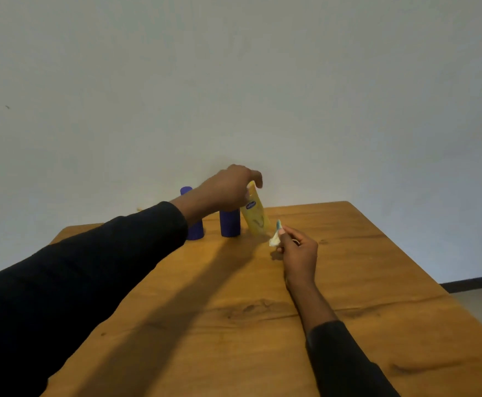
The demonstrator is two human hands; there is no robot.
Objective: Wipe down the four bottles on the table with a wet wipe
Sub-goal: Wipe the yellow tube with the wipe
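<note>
left hand (228, 190): grips top of tilted yellow bottle (255, 216)
right hand (298, 253): pinches wet wipe (275, 237) beside bottle
counter (348, 267): two purple bottles (229, 223) behind left arm

- Three bottles stand in a row at the far edge of the counter (348, 282), close to the wall (262, 81).
- Left bottle (195, 229) is partly hidden behind the left forearm.
- Middle bottle (230, 223) stands upright just right of it.
- Right bottle (255, 214) leans, top tilted left, under the left hand (228, 187).
- Wipe (275, 239) sits in the right hand (298, 253), just right of that bottle's base.
</note>
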